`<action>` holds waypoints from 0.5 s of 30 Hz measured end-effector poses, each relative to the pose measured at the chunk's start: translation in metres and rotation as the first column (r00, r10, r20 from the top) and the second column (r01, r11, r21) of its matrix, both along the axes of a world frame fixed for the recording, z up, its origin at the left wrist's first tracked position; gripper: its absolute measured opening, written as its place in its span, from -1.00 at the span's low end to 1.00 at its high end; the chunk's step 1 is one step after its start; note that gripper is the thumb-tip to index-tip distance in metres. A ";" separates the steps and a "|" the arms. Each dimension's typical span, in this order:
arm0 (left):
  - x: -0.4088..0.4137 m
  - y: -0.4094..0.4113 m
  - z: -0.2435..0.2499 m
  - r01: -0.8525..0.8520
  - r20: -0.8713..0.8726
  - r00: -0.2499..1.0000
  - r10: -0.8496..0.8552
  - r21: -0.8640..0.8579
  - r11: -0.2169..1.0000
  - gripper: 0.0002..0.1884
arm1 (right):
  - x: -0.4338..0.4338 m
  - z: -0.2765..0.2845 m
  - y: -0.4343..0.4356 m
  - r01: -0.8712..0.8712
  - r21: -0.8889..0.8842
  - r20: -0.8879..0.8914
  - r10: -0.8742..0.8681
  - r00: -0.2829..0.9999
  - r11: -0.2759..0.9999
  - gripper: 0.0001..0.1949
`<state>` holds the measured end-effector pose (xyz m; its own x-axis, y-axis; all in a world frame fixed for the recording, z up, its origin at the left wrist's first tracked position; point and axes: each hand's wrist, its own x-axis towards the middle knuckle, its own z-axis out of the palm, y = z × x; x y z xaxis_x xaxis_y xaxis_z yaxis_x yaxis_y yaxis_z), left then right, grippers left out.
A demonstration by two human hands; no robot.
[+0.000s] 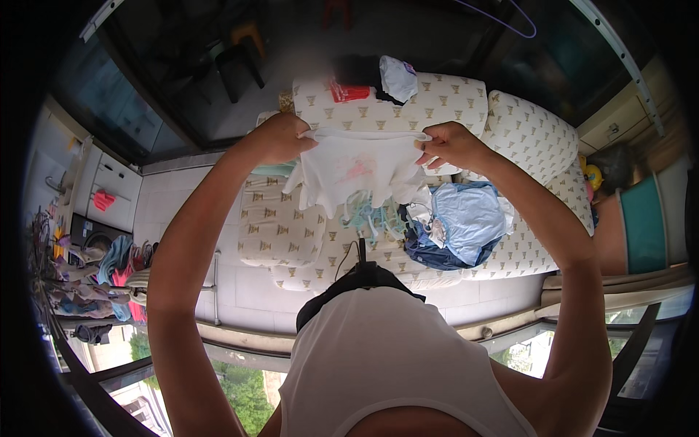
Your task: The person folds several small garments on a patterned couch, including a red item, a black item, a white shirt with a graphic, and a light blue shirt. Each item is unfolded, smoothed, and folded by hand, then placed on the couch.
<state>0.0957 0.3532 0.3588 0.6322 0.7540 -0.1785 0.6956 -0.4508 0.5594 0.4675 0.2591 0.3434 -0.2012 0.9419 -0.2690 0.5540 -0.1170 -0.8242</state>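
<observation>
A white garment (349, 164) with a faint pink print is stretched between my two hands over the sofa. My left hand (284, 135) pinches its upper left corner. The upper right corner is held in the fingers of my right hand (445, 143). Below the garment's hem lies a tangle of pale green clothes hangers (371, 213) on the patterned sofa seat (338, 273). Right of the hangers is a heap of clothes with a light blue garment (467, 218) on top and a dark blue one (437, 257) beneath.
On the sofa backrest (453, 104) rest a red item (349, 92) and a white bundle (397, 76) on dark cloth. Clothes hang on a drying rack (123, 278) at the left. A black stool (237, 65) stands beyond the sofa. Windows line the near side.
</observation>
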 end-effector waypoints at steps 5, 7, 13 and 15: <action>-0.011 0.001 -0.021 -0.118 0.243 0.954 0.178 -0.243 0.963 -0.82 | 0.006 -0.001 0.004 -0.017 0.022 -0.035 0.018 0.999 1.000 -0.76; -0.015 0.000 -0.026 -0.119 0.340 0.907 0.247 -0.356 0.927 -0.82 | 0.004 0.004 0.000 -0.042 0.031 -0.126 0.045 0.991 0.999 -0.76; -0.018 -0.009 -0.035 -0.015 0.327 0.944 0.052 -0.115 0.993 -0.77 | -0.003 0.005 -0.004 -0.005 -0.025 -0.142 0.002 0.990 1.000 -0.71; -0.017 -0.013 -0.024 0.033 0.049 0.998 -0.035 0.043 0.999 -0.76 | -0.003 0.001 -0.006 0.000 -0.043 -0.079 -0.004 0.997 0.999 -0.71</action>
